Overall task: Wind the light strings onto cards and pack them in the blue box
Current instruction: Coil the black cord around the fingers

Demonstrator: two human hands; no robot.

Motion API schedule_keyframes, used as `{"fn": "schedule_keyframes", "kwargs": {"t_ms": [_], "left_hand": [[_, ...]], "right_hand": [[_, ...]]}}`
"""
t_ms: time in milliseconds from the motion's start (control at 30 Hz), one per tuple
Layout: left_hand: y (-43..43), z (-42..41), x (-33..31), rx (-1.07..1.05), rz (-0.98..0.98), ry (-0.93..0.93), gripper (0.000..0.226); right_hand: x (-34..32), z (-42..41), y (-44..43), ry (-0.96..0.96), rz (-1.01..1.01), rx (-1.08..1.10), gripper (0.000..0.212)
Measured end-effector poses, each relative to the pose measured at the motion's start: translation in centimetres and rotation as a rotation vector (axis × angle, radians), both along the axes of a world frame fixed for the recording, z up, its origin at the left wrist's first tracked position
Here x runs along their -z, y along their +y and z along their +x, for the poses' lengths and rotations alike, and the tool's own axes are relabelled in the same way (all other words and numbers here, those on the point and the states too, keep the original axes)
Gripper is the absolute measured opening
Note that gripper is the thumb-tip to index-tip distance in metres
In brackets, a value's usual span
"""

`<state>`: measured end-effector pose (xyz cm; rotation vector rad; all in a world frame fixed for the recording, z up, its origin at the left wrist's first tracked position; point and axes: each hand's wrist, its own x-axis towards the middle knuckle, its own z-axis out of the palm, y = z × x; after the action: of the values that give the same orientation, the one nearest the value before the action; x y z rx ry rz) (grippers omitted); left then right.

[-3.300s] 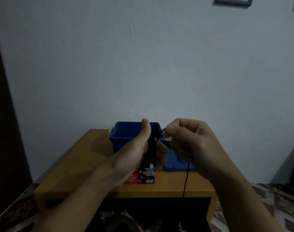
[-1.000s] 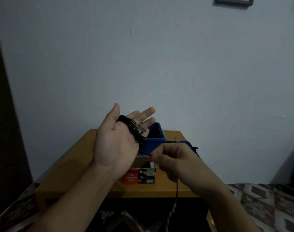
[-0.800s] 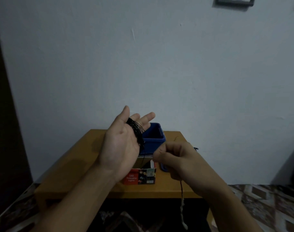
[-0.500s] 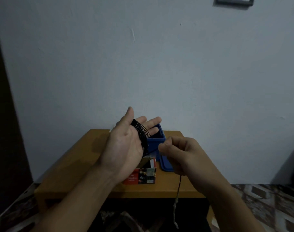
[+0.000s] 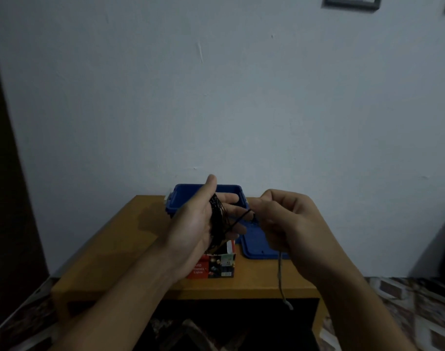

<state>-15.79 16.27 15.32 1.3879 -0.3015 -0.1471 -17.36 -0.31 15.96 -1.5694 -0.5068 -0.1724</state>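
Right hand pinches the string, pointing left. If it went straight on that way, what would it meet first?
Most likely the fingers of the left hand, where the string is coiled, just across a short gap. The right hand looks level with them, though depth is hard to judge from one view.

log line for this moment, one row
phase: winding | left hand: open, light string coiled round fingers | right hand: pinches light string | blue box: open on table, lid beside it
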Motion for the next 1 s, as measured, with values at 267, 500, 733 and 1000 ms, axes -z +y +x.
{"fn": "schedule_keyframes", "kwargs": {"t_ms": [267, 500, 733, 1000], "left_hand": [[0.3, -0.1, 0.1, 0.089, 0.104, -0.05, 0.071], [0.3, -0.5, 0.1, 0.151, 0.261, -0.095, 0.089], [1.0, -0.6, 0.0, 0.351, 0.238, -0.048, 0.078], [1.5, -0.2, 0.4, 0.545, 0.034, 0.005, 0.073]], "right_hand": [[-0.9, -0.4, 0.0, -0.077, -0.012, -0.031, 0.024], [-1.0, -0.6, 0.0, -0.182, -0.066, -0.048, 0.023], [-0.3, 0.4, 0.1, -0.198, -0.121, -0.037, 0.019], [0.7, 0.8, 0.4, -0.2, -0.137, -0.06, 0.028]]}}
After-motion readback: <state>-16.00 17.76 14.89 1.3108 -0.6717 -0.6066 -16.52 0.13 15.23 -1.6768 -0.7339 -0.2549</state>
